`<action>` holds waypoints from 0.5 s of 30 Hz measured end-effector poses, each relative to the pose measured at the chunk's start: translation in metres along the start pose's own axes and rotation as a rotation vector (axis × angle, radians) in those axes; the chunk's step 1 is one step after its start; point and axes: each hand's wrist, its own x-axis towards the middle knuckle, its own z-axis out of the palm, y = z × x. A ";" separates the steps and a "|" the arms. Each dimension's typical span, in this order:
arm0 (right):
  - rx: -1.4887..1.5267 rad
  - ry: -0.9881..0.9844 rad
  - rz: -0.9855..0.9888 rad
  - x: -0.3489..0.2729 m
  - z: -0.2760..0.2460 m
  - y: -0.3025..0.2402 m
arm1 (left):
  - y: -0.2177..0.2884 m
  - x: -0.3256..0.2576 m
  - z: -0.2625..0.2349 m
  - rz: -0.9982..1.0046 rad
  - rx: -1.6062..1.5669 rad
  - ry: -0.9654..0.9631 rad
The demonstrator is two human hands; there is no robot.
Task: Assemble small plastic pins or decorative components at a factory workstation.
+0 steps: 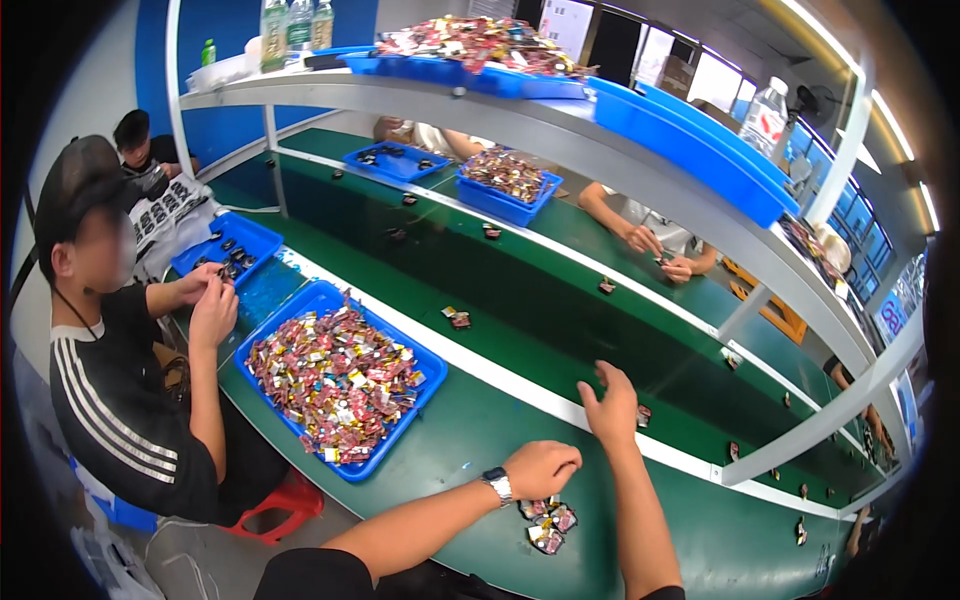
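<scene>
My left hand [540, 468], with a metal-banded watch [497, 485] on its wrist, is over the green bench just behind a small cluster of parts [548, 528]. Its fingers are curled in, and whatever they may hold is hidden. The cluster's parts are small, with dark rims and pink, white and gold pieces. My right hand [612, 408] reaches over the white rail at the belt's near edge, thumb and fingers apart and nothing visible in them. Close beside it on the belt lies a similar small part [643, 414].
A blue tray [437, 372] heaped with pink and white pieces stands left of my arms. Beyond it a seated co-worker [120, 400] handles something small near another blue tray [265, 240]. The dark belt [480, 290] carries scattered parts. A loaded shelf [500, 110] spans overhead; other people's hands work across.
</scene>
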 end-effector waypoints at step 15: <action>-0.047 -0.240 0.020 0.080 0.176 -0.107 | 0.001 -0.008 -0.005 0.109 -0.015 -0.079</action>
